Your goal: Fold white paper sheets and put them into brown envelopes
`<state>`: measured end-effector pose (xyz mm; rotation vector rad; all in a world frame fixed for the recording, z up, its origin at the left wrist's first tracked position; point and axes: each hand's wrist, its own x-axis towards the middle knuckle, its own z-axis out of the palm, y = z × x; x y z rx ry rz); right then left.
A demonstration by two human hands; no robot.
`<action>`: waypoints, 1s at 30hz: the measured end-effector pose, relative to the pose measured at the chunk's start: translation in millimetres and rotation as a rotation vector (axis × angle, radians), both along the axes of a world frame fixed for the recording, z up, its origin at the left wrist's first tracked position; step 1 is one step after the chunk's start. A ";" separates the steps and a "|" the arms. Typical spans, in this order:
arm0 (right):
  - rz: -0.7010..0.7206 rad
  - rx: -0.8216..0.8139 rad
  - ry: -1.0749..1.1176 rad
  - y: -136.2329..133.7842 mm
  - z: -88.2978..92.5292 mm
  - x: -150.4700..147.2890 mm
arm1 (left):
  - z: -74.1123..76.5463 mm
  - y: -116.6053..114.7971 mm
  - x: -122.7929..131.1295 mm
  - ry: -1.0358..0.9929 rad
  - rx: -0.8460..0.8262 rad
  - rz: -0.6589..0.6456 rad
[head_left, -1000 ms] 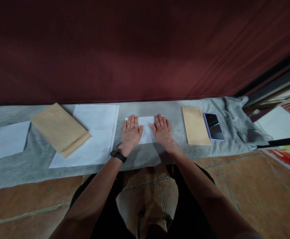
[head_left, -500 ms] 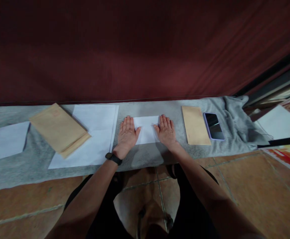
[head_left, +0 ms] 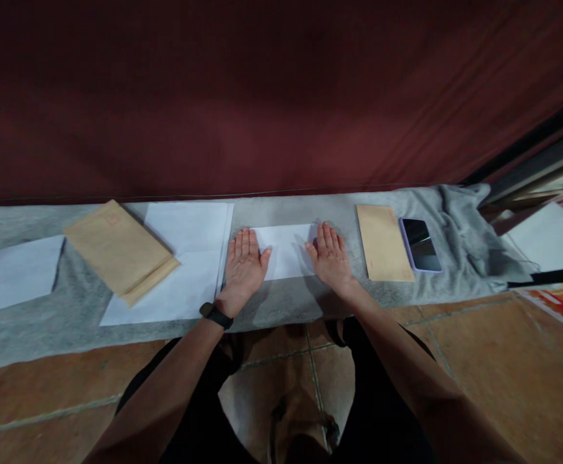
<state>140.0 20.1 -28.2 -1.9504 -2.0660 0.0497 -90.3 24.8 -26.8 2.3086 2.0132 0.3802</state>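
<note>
A white sheet of paper [head_left: 287, 251], apparently folded, lies flat on the grey cloth [head_left: 291, 303] in front of me. My left hand [head_left: 246, 261] rests flat on its left end, fingers stretched away from me and thumb apart. On the right end lies my right hand [head_left: 330, 258], also flat with the thumb out to the left. Parts of both ends are hidden under the palms. Just right of my right hand is a brown envelope [head_left: 385, 243]. Larger white sheets [head_left: 189, 225] lie to the left of my left hand.
A stack of brown envelopes [head_left: 119, 248] partly covers the large sheets. Another white paper [head_left: 15, 274] lies at far left. A phone [head_left: 421, 245] lies beside the right envelope, near bunched cloth. A dark red upright surface [head_left: 281, 129] stands behind; tiled floor [head_left: 484, 348] is below.
My hands have moved slightly apart along the paper, the left one leftward and the right one rightward. More of the white paper shows between them. The view has shifted a little.
</note>
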 end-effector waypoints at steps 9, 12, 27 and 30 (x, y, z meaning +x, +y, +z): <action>0.335 -0.043 0.087 -32.3 -1.5 -41.5 | 6.2 -35.7 27.0 0.026 -0.046 -0.313; 0.329 -0.029 0.058 -35.4 -4.1 -42.3 | 5.4 -36.9 27.6 0.031 -0.041 -0.309; 0.251 -0.033 0.026 -31.2 -3.3 -27.4 | 5.3 -30.0 21.7 0.027 -0.044 -0.185; 0.234 -0.020 0.025 -30.5 -3.9 -24.6 | 5.0 -28.8 20.1 0.022 -0.040 -0.170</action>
